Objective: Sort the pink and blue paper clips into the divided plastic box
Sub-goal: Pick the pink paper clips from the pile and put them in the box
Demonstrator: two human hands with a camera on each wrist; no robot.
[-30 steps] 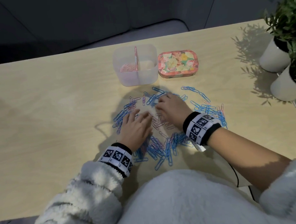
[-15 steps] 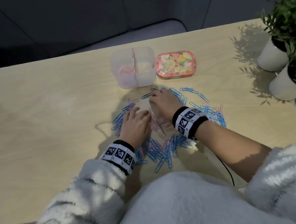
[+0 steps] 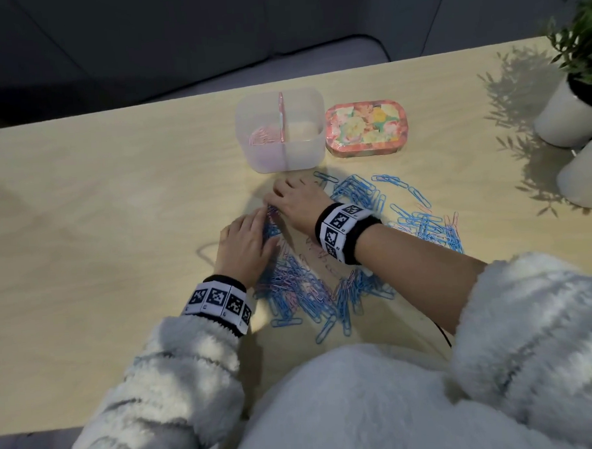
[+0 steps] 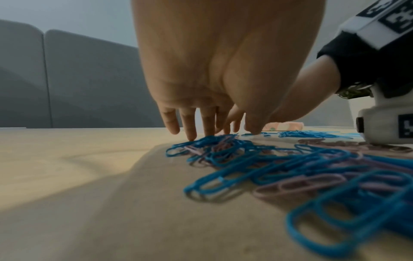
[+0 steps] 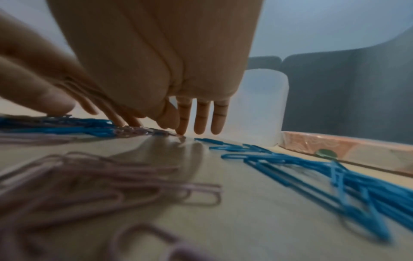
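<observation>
Our right hand (image 3: 298, 203) and left hand (image 3: 246, 247) press flat, spread fingers on clips (image 3: 308, 289); the box (image 3: 315, 154) sits just above, nearer our right hand.

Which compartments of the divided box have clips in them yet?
Only the left one. In the head view the divided box holds pink clips left of the divider; the right compartment looks empty.

A home living space is suggested: a pale wooden table (image 3: 81, 215) is set before a dark grey upholstered sofa (image 3: 175, 41) (its cushions are seen in both wrist views), and green leafy plants in white round pots (image 3: 570, 113) and a floral-patterned tin (image 3: 366, 128) are placed on it.
</observation>
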